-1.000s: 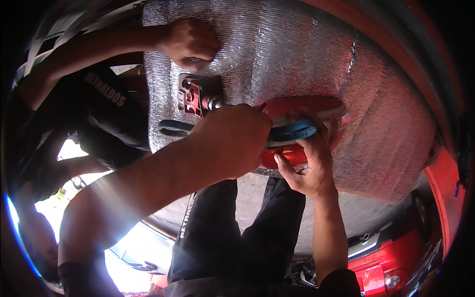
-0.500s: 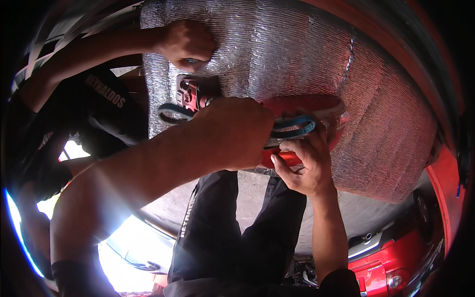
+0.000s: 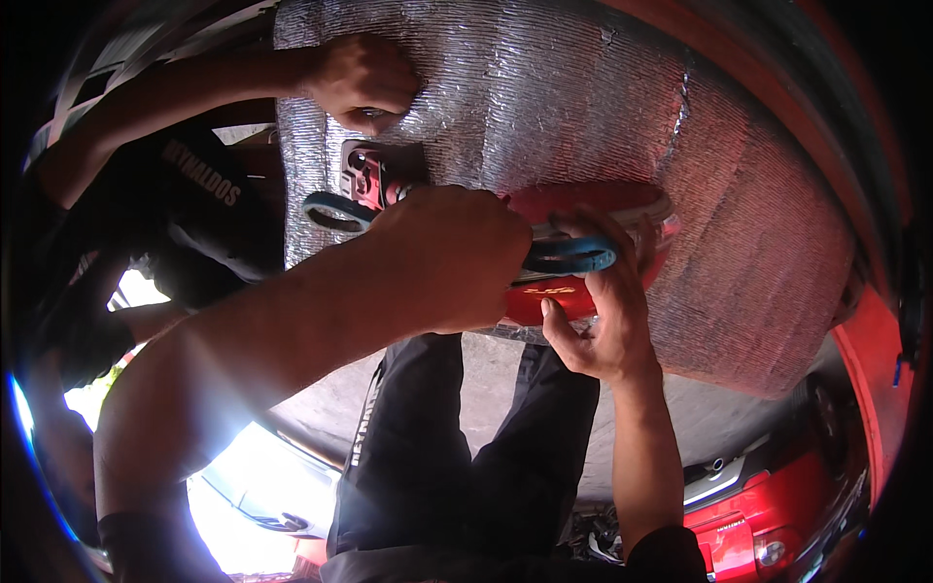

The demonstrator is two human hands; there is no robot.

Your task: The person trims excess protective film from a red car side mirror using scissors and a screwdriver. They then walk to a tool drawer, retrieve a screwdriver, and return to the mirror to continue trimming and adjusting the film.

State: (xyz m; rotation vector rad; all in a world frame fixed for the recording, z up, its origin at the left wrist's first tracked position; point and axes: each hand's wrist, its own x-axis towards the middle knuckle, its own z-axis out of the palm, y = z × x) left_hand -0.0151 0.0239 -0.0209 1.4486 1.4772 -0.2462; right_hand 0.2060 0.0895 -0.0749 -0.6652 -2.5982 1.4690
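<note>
A: What is seen in the head view?
B: A red lamp [image 3: 622,197] is laid on the foil-covered surface [image 3: 758,253], and a blue band [image 3: 580,257] is seen across it.
A: How are the fingers set?
B: The left hand [image 3: 457,257] is curled over the band; its fingertips are hidden, so its grip cannot be told. The right hand [image 3: 612,325] is held partly open at the lamp, thumb and fingers parted; whether it is gripped cannot be told.
A: Beyond?
B: A co-worker's hand [image 3: 364,83] is rested near a red tool [image 3: 363,180].
</note>
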